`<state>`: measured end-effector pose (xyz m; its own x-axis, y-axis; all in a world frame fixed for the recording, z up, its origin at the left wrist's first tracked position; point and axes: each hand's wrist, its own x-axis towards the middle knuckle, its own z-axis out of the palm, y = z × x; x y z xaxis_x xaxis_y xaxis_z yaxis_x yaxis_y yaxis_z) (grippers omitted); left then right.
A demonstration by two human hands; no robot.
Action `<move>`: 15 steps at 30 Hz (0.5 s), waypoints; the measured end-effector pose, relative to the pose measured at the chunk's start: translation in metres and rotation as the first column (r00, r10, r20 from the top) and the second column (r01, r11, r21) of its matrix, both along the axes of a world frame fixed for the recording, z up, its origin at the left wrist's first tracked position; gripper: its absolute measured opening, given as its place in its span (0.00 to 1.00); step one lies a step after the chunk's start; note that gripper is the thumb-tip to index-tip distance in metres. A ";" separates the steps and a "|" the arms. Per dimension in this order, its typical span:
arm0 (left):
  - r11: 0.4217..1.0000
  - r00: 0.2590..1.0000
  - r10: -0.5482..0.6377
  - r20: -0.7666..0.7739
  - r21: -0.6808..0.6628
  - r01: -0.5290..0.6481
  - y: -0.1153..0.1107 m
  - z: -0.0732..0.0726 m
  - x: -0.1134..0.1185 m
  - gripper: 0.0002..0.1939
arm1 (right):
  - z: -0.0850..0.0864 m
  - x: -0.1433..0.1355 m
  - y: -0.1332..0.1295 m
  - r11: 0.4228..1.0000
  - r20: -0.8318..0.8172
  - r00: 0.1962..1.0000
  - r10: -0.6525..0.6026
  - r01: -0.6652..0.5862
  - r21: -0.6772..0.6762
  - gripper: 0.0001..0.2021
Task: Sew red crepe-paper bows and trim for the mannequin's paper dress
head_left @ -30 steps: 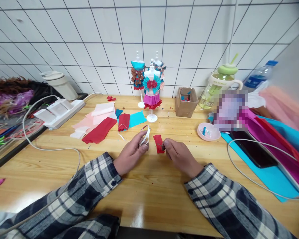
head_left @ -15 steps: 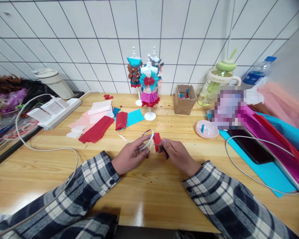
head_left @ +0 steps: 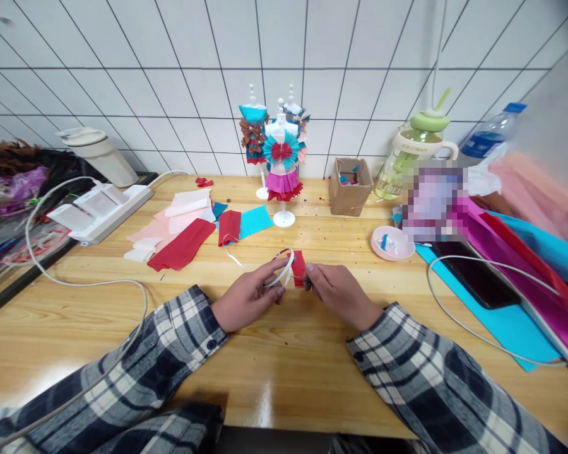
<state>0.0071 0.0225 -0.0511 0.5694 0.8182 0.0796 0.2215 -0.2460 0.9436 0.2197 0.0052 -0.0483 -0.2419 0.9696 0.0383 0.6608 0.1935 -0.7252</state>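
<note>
The fingertips of the left hand [head_left: 248, 295] pinch a thin white band [head_left: 292, 257] that curves in a loop above them. The right hand [head_left: 344, 292] is curled, thumb uppermost, around a small dark tool [head_left: 307, 284] whose thin tip points left at the loop; whether it touches cannot be told, nor what kind of tool it is. A strip of red paper [head_left: 299, 263] lies on the table just beyond the tool, between the hands.

The handwork looks partway along: the band is bent round, but whether its ends are fastened cannot be made out, and the red strip appears loose. The near dummy [head_left: 284, 184] seems finished, with a blue fan, red bow and pink skirt.

The forearms come in from the near left and near right, sleeves buttoned at the left wrist, and the hands almost meet in the middle. The left palm turns inward, index finger stretched along the band; the right wrist is fairly straight, its knuckles outward.

Farther left lie a folded red sheet [head_left: 182, 244] and pale pink paper [head_left: 163, 227]. To the right are a pink dish [head_left: 392, 255] and, farther off, a cardboard box [head_left: 349, 200].
</note>
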 end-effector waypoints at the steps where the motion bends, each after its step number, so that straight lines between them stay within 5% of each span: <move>1: 1.000 1.000 -0.006 -0.019 0.012 0.006 0.000 -0.001 0.000 0.27 | 0.000 -0.001 -0.001 1.000 0.014 1.000 0.013 -0.014 0.009 0.25; 8: 0.994 0.986 -0.076 -0.146 0.070 0.087 0.000 -0.004 -0.002 0.28 | -0.001 -0.003 -0.001 0.998 0.052 0.998 0.046 -0.047 0.030 0.23; 15: 0.990 0.990 -0.083 -0.117 0.106 0.095 -0.001 -0.004 -0.001 0.27 | -0.003 -0.004 0.001 0.998 0.107 0.993 0.038 -0.044 0.055 0.23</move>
<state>0.0065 0.0216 -0.0547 0.6502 0.7533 0.0989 0.2968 -0.3717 0.8797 0.2157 0.0063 -0.0515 -0.2868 0.9558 0.0655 0.7243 0.2610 -0.6382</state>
